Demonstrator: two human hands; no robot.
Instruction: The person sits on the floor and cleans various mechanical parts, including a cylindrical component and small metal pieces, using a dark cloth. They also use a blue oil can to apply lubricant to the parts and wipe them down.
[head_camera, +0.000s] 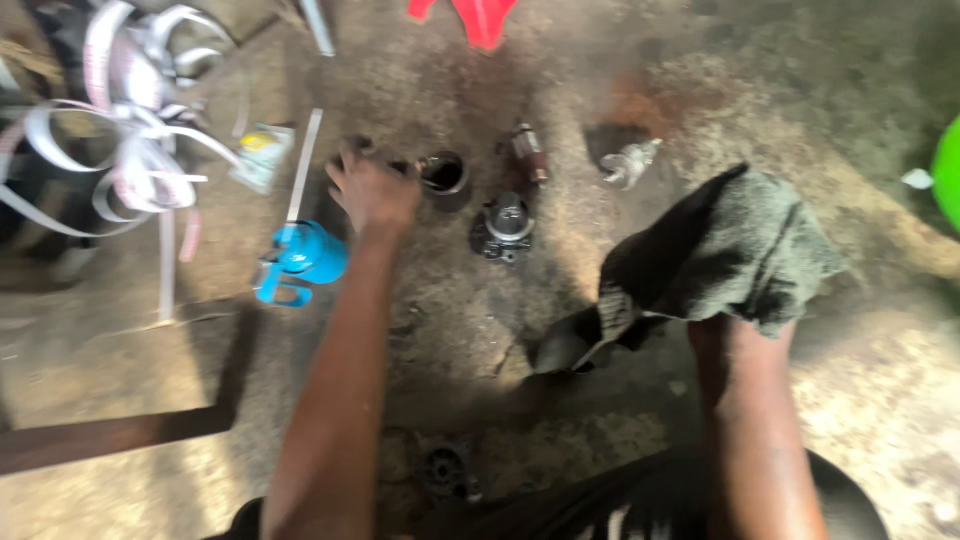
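Observation:
My left hand (372, 188) reaches forward onto the dirty ground, its fingers closed on a small dark part beside a black cylindrical housing (446, 178); the part itself is mostly hidden and blurred. My right hand is covered by a dark grey-green rag (715, 255) that it holds above the ground; only the wrist shows. A round metal motor part (506, 226) lies just right of my left hand. A small armature-like piece (530, 152) and a silvery metal part (628, 163) lie farther back.
A blue plastic object (300, 260) lies left of my left arm. A tangle of white strapping (130, 130) fills the upper left. A red item (480, 18) sits at the top, a green object (947, 170) at the right edge, a dark gear-like part (445, 468) near me.

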